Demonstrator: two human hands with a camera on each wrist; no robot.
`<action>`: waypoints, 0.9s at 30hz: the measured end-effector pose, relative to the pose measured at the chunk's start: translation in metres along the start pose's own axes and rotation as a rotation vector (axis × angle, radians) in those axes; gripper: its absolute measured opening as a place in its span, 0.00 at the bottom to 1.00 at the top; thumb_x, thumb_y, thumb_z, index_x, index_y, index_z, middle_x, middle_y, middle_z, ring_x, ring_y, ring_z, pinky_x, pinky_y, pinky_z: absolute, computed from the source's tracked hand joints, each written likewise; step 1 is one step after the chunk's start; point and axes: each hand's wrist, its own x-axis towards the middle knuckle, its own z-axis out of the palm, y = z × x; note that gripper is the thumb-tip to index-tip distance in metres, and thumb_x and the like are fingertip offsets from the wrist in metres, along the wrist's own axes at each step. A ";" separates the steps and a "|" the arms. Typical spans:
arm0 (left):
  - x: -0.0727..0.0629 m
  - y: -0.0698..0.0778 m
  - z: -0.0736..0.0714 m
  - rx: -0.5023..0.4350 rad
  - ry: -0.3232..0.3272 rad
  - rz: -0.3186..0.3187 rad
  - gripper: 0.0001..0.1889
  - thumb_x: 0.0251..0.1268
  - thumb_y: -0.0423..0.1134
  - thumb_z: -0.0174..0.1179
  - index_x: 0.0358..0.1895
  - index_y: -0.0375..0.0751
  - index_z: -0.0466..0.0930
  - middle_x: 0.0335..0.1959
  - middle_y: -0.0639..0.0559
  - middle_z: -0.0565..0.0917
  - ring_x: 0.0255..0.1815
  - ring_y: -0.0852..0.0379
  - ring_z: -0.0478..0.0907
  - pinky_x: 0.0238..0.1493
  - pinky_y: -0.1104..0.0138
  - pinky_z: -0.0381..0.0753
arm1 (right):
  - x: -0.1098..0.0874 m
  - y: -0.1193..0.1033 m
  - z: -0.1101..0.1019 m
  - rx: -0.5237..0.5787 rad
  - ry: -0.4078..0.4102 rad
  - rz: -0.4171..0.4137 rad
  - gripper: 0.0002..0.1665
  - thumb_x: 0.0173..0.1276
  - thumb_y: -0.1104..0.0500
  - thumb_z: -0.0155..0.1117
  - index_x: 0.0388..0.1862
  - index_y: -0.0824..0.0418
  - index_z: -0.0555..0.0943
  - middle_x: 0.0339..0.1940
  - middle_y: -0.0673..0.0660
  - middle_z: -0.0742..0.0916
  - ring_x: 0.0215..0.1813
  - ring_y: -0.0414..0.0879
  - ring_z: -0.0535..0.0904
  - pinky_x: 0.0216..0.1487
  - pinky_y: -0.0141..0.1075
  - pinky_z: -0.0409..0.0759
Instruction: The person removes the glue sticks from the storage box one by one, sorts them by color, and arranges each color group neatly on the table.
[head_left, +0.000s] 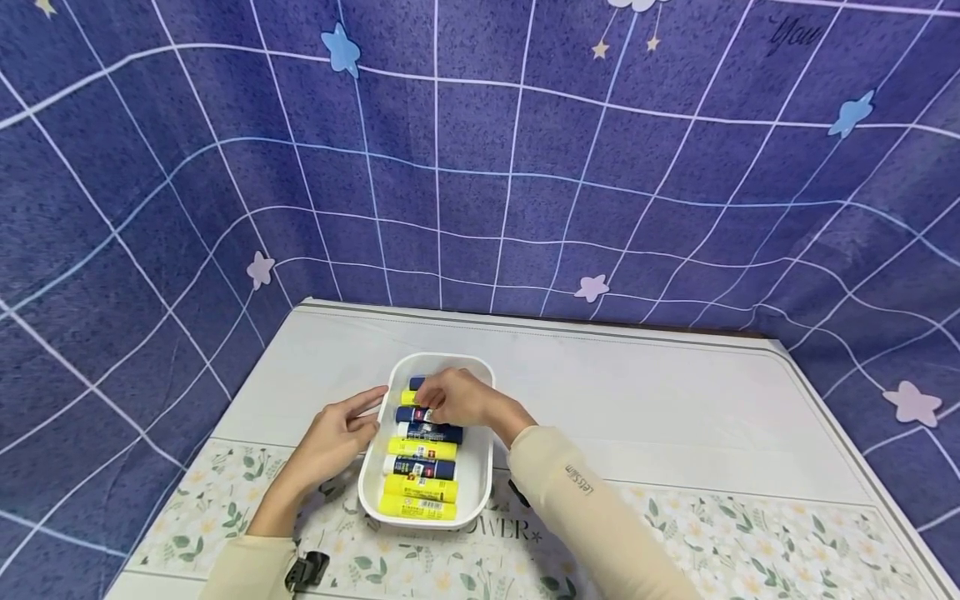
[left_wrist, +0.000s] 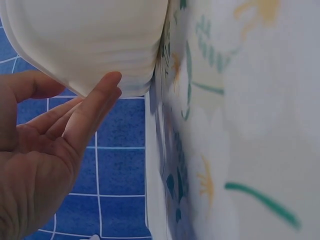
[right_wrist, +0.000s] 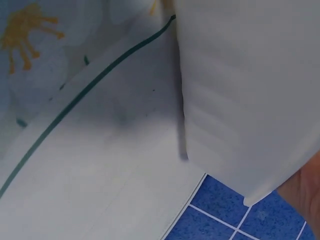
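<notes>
A white oblong bin (head_left: 474, 487) holds a column of yellow and navy sticks that look like glue sticks, lying crosswise. My right hand (head_left: 461, 398) reaches over its far right rim. Its curled fingers pinch at a navy glue stick (head_left: 406, 414) near the far end, partly hiding it and the yellow glue stick (head_left: 408, 397) beyond. My left hand (head_left: 330, 437) is at the bin's left side, fingers extended toward the wall. In the left wrist view the fingertips (left_wrist: 111, 80) overlap the outer wall, thumb near the rim. The right wrist view shows mostly the bin's outer wall (right_wrist: 240, 100).
The bin stands on a white table (head_left: 637, 400) with a floral printed band (head_left: 750, 533) along its near part. A blue curtain (head_left: 480, 208) with a white grid and stars hangs behind and at both sides of the table.
</notes>
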 end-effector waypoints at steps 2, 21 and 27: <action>0.000 0.001 0.000 0.008 0.005 0.003 0.30 0.76 0.31 0.53 0.79 0.40 0.64 0.74 0.34 0.73 0.64 0.38 0.82 0.54 0.65 0.90 | 0.000 -0.001 0.001 -0.018 0.001 0.011 0.17 0.65 0.69 0.72 0.52 0.60 0.89 0.45 0.55 0.92 0.43 0.37 0.85 0.46 0.24 0.84; -0.002 -0.001 0.001 0.015 0.004 0.018 0.29 0.76 0.31 0.53 0.79 0.40 0.65 0.74 0.35 0.73 0.63 0.40 0.84 0.50 0.70 0.90 | 0.001 -0.001 0.013 -0.082 0.036 0.039 0.16 0.68 0.64 0.72 0.54 0.56 0.90 0.46 0.50 0.93 0.46 0.36 0.86 0.50 0.24 0.83; -0.002 -0.002 0.000 0.010 0.000 0.021 0.29 0.77 0.31 0.53 0.79 0.39 0.64 0.74 0.34 0.74 0.64 0.40 0.83 0.53 0.68 0.90 | 0.001 -0.001 0.012 -0.082 0.044 0.024 0.15 0.69 0.63 0.71 0.54 0.56 0.90 0.48 0.50 0.93 0.46 0.35 0.85 0.51 0.24 0.83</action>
